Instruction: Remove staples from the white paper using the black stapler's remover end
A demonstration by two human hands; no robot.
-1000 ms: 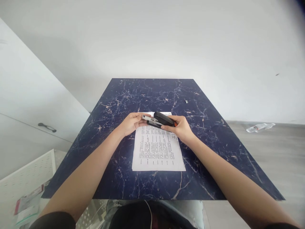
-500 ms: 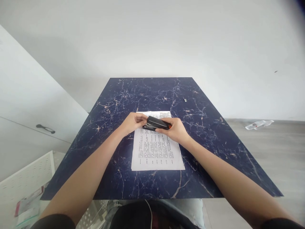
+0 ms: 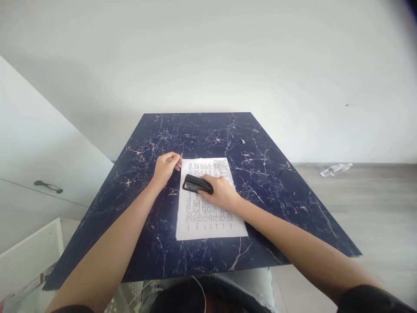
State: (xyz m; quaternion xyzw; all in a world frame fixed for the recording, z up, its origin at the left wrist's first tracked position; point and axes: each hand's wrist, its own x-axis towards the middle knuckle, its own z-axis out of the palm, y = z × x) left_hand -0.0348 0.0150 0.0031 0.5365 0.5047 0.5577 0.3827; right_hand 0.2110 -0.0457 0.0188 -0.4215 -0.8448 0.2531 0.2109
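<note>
Printed sheets of paper (image 3: pixel 208 221) lie on the dark blue marbled table. My right hand (image 3: pixel 222 191) is closed around the rear of a black stapler (image 3: pixel 197 183), which is over the sheets with its front pointing left. Beside the sheets' upper left corner, my left hand (image 3: pixel 167 167) has its fingers curled together. Its fingertips are at the paper's edge; whether they pinch anything is hidden.
A small metallic piece (image 3: pixel 243 141) rests on the far right of the table (image 3: pixel 276 208). Behind stands a pale wall, and on the left a white cabinet with a dark handle (image 3: pixel 48 187). Clear plastic packaging (image 3: pixel 336 169) lies on the floor at right.
My left hand has let go of the stapler's front and moved left to the paper's corner. My right hand has carried the stapler left and nearer to me.
</note>
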